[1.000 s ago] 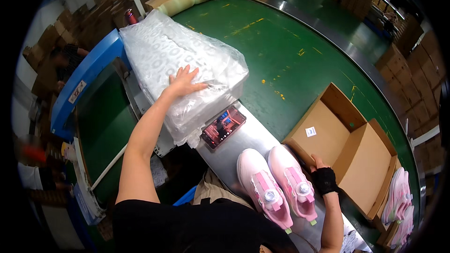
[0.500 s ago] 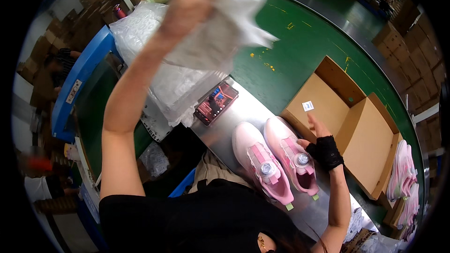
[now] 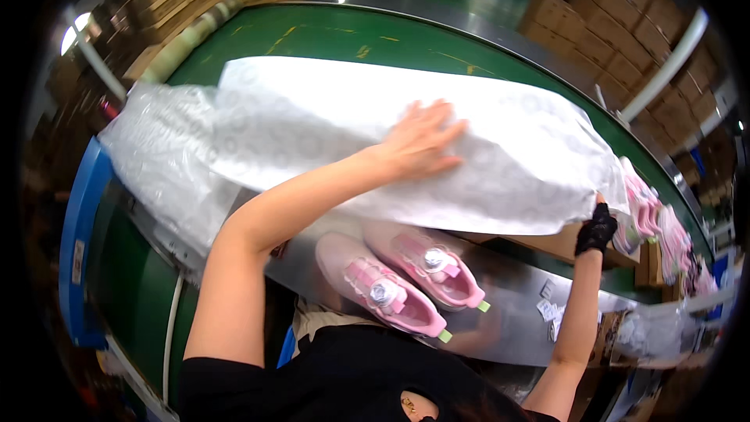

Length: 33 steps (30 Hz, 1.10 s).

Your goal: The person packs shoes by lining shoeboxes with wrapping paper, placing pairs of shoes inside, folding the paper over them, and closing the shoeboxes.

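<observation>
Left hand (image 3: 418,141) flat, fingers spread wide on white tissue sheet (image 3: 484,156) stretched over bench (image 3: 508,320); right hand (image 3: 598,228), black-gloved, pinching its 4 o'clock edge. Pink shoes (image 3: 406,277) below at 6 o'clock. Could tear if pulled unevenly.

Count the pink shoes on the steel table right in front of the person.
2: one pink shoe nearer the person and a second pink shoe beside it, under the white tissue sheet. More pink shoes sit far right; others may be hidden.
</observation>
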Tool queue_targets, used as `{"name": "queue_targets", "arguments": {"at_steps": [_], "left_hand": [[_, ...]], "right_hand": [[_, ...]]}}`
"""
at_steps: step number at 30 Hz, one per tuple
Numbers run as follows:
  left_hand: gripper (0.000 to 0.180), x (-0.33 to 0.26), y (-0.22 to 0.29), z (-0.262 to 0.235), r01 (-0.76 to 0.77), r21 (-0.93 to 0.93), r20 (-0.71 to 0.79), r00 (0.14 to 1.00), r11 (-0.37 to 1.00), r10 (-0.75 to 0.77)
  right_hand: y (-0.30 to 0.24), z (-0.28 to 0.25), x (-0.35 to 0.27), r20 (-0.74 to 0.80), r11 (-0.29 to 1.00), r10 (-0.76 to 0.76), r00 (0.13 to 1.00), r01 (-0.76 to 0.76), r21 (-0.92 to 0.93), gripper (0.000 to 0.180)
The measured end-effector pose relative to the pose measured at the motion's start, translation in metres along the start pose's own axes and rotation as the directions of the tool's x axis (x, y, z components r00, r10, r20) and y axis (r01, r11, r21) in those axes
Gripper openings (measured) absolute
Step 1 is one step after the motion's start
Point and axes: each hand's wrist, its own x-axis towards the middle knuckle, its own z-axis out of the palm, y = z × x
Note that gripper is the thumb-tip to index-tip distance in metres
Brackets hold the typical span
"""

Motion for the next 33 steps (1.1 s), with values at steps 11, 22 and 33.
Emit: {"name": "queue_targets", "arguments": {"at_steps": [11, 22, 33], "left_hand": [[0.066, -0.129, -0.114, 0.083, 0.827, -0.278, -0.153, 0.464, 0.488, -0.873], [0.038, -0.094, -0.048, 0.077, 0.308, -0.667, 0.738, 0.393, -0.678, -0.548], [0.034, -0.105, -0.123, 0.025, 0.304, -0.867, 0.493, 0.419, -0.394, -0.762]], "right_hand": [[0.010, -0.230, 0.081, -0.354, 0.668, -0.262, 0.898, -0.096, -0.738, 0.063], [0.006, -0.006, -0.256, 0.879, 0.384, -0.342, -0.333, 0.804, 0.454, 0.024], [-0.069, 0.026, -0.230, 0.924, 0.530, 0.313, -0.221, 0.848, 0.023, 0.016]]}}
